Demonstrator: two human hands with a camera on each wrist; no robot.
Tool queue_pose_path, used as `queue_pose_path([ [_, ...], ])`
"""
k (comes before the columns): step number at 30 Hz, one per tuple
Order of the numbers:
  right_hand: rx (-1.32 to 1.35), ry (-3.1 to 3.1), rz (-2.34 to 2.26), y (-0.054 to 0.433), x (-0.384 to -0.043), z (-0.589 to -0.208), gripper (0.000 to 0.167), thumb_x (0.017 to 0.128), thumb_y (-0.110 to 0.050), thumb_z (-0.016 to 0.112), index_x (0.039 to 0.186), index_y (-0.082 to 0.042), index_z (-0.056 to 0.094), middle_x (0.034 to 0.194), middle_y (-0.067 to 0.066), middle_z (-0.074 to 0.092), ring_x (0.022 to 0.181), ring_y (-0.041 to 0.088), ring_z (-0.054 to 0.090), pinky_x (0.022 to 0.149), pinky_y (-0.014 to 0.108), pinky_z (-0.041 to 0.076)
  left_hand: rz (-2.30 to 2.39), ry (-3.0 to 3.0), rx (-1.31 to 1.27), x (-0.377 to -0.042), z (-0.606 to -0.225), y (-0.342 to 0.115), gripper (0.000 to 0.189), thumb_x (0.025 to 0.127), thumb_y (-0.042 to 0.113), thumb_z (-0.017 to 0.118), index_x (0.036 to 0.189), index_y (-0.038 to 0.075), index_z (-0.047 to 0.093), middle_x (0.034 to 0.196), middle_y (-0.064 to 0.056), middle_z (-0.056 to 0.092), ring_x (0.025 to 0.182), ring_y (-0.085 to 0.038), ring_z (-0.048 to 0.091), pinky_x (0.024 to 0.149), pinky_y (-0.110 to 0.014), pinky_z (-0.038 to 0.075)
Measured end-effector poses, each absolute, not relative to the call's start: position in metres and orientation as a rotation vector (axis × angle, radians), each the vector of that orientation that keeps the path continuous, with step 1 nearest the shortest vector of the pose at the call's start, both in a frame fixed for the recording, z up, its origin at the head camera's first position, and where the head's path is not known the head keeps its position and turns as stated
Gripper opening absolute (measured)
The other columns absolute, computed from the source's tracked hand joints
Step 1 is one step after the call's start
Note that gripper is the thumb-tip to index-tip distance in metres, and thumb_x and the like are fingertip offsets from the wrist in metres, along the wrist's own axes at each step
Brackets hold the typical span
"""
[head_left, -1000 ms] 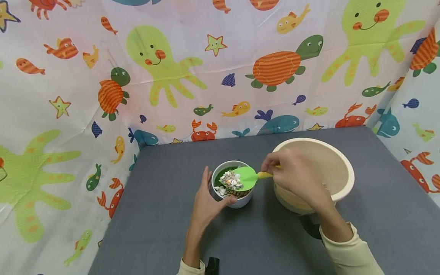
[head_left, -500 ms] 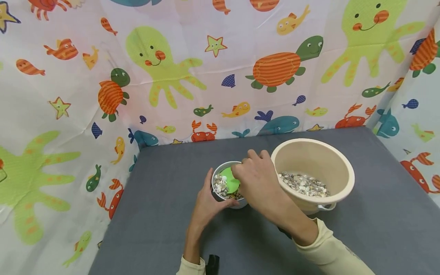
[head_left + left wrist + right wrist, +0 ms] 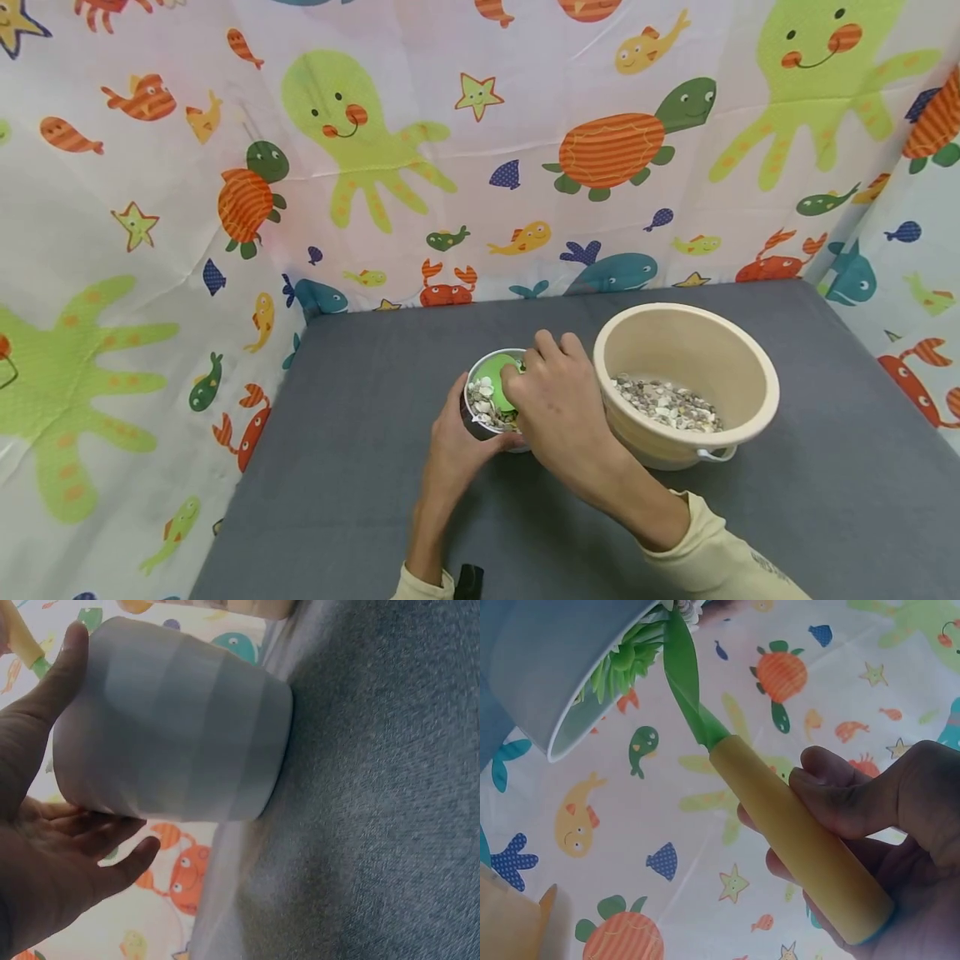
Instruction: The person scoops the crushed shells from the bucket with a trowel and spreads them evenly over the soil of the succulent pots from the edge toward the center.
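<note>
A white pot (image 3: pixel 172 727) stands on the grey cloth. My left hand (image 3: pixel 459 446) holds it from the left, thumb near the rim and fingers round the far side. My right hand (image 3: pixel 561 412) grips the yellow handle (image 3: pixel 795 832) of a small toy trowel, its green blade (image 3: pixel 498 377) tilted down inside the pot. Pale pebbles (image 3: pixel 483 402) lie in the pot beside the blade. Green plant leaves (image 3: pixel 626 664) show at the rim in the right wrist view. My right hand hides part of the pot and the trowel handle in the head view.
Right of the pot stands a cream tub (image 3: pixel 761 400) with small side handles. Mixed pebbles (image 3: pixel 667 407) cover its bottom. Grey cloth (image 3: pixel 345 467) covers the table, and a curtain with sea animals (image 3: pixel 405 158) hangs behind and at both sides.
My right hand has moved left from over the tub to the pot, and the trowel blade has tipped, its heap of pebbles now off it. My left hand stays on the pot.
</note>
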State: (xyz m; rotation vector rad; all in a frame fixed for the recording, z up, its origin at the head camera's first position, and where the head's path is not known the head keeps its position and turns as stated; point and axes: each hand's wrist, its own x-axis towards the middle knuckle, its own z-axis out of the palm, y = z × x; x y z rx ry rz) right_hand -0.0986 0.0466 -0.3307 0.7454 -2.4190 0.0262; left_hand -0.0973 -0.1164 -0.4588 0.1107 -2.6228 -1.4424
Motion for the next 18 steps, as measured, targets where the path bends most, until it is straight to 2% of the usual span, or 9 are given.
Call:
queue_pose_path([
  [4,0.748,-2.413,0.01,0.047,-0.097,-0.332,0.031,0.068,-0.02,0.097,0.091,-0.008,0.081,0.075,0.011,0.073,0.076,0.024,0.051,0.071,0.038,0.039,-1.416,-2.592,0.173,-0.096,-0.459,-0.112,0.117,0.063,0.045,0.101,0.158,0.012,0.041,0.145,-0.012,0.062,0.126,-0.027,0.063,0.104,-0.05,0.055],
  [8,0.74,-2.392,0.017,0.05,-0.096,-0.332,0.022,0.074,-0.013,0.092,0.092,-0.009,0.081,0.075,0.012,0.071,0.076,0.024,0.05,0.071,0.039,0.039,-1.408,-2.535,0.206,-0.095,-0.459,-0.107,0.114,0.06,0.044,0.103,0.152,0.01,0.045,0.14,-0.011,0.064,0.122,-0.026,0.065,0.102,-0.047,0.057],
  [13,0.739,-2.364,0.07,0.054,-0.1,-0.333,0.017,0.076,-0.009,0.09,0.09,-0.009,0.081,0.073,0.011,0.069,0.075,0.025,0.049,0.071,0.039,0.038,-1.378,-2.486,0.25,-0.093,-0.459,-0.1,0.114,0.057,0.048,0.103,0.146,0.01,0.044,0.132,-0.009,0.064,0.115,-0.023,0.066,0.098,-0.045,0.058],
  [18,0.735,-2.343,0.106,0.061,-0.099,-0.335,0.013,0.078,-0.002,0.082,0.089,-0.008,0.079,0.074,0.01,0.069,0.076,0.026,0.049,0.071,0.039,0.037,-1.289,-2.473,0.265,-0.088,-0.461,-0.096,0.121,0.052,0.048,0.105,0.147,0.007,0.043,0.132,-0.012,0.059,0.116,-0.024,0.062,0.099,-0.046,0.057],
])
